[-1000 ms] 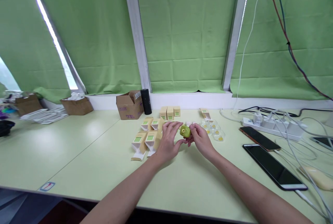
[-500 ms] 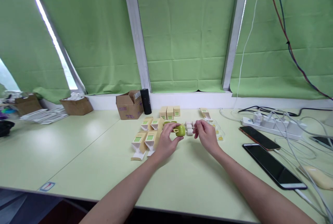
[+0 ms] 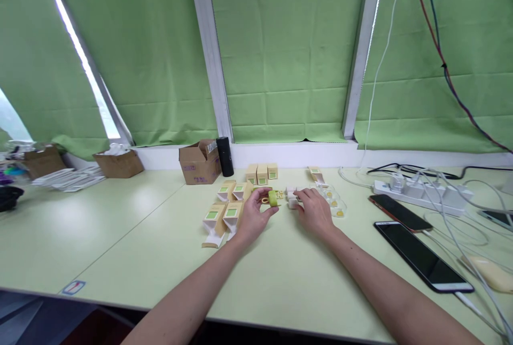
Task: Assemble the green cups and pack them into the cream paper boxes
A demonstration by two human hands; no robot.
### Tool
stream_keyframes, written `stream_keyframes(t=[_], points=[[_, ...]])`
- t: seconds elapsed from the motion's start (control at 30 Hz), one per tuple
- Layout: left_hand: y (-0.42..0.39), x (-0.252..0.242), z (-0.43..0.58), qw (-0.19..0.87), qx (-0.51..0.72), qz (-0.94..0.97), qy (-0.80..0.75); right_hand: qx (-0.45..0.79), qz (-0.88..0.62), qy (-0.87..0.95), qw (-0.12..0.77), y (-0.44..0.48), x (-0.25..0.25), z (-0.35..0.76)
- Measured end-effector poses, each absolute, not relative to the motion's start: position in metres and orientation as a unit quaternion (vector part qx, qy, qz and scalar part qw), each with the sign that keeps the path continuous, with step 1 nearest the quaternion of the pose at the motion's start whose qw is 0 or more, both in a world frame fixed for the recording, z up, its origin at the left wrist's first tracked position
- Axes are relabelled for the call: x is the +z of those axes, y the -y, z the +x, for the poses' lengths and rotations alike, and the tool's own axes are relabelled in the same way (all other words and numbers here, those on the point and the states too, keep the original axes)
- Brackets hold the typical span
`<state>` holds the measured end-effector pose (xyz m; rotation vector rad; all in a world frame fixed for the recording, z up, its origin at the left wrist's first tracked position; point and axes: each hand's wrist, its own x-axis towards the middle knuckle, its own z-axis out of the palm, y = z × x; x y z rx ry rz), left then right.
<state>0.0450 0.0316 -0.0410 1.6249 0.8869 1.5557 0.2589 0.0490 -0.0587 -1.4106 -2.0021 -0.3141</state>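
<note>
My left hand (image 3: pixel 256 211) pinches a small green case cover (image 3: pixel 273 198) with a light loop on its side, held just above the table. A small patterned yellow-green piece (image 3: pixel 279 194) shows just past it; whether the two are joined I cannot tell. On the right, my right hand (image 3: pixel 315 208) has its thumb and fingers around a small white case (image 3: pixel 293 203) in a group of similar white ones. Beside that hand lie clear plastic trays (image 3: pixel 340 207) with yellow pieces in them. Left of my left hand stand several opened cream boxes (image 3: pixel 214 216) with green labels.
More cream boxes (image 3: pixel 262 174) stand at the back, near a brown carton (image 3: pixel 199 162) and a black cylinder (image 3: pixel 225 156). To the right are two phones (image 3: pixel 420 254), a power strip (image 3: pixel 425 195) and tangled white cables. Flat white packets (image 3: pixel 70 178) lie far left.
My right hand has moved slightly left and down, from hovering onto the white cases. My left hand has shifted slightly left, and the green cover has turned in its fingers.
</note>
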Motion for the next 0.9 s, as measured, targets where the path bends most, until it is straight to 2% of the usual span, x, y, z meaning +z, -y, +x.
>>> stream_keyframes(t=[0.17, 0.53, 0.8, 0.9], points=[[-0.033, -0.042, 0.047, 0.382, 0.62, 0.607, -0.32, -0.153, -0.539, 0.777, 0.287, -0.054, -0.065, 0.257], [-0.03, -0.037, 0.047, 0.427, 0.606, 0.6, -0.3, -0.159, -0.554, 0.776, 0.256, -0.058, -0.072, 0.258], [-0.025, -0.031, 0.046, 0.486, 0.585, 0.586, -0.279, -0.158, -0.559, 0.77, 0.265, -0.059, -0.072, 0.258], [-0.025, -0.031, 0.045, 0.484, 0.583, 0.587, -0.285, -0.142, -0.55, 0.762, 0.309, -0.058, -0.071, 0.258]])
